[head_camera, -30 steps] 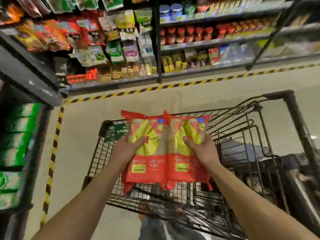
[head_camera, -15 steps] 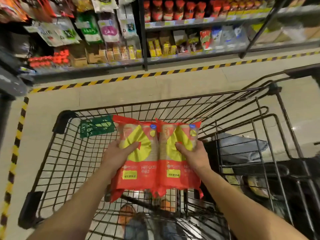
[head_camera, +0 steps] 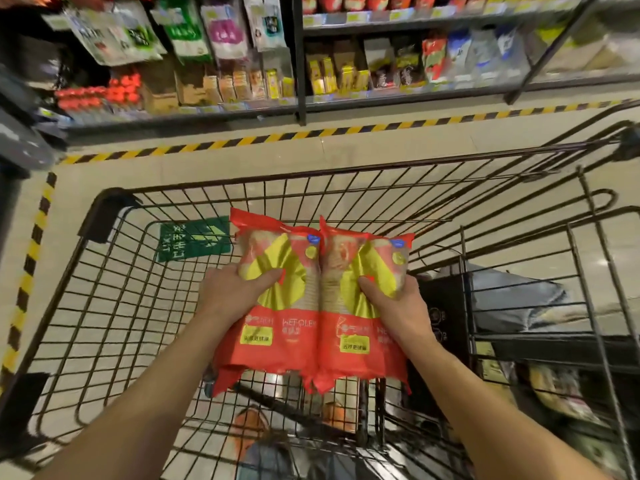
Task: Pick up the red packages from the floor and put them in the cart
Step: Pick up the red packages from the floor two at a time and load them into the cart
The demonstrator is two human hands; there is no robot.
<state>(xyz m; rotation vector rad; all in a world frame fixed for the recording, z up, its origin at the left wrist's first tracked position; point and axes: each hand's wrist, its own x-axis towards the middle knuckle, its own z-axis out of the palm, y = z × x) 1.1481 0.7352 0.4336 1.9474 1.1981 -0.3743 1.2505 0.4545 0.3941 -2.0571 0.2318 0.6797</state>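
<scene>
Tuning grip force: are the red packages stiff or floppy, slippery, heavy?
Probably floppy: the left package dents under the thumb of the left hand, and both bottom edges droop. Likely slippery: the film looks glossy. Probably not heavy: the right hand holds the right package by one side.

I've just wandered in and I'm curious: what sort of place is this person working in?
Most likely a supermarket aisle. Long shelves are stocked with packaged goods, a wire shopping cart stands in front of the person, and two red packages are held over its basket.
</scene>
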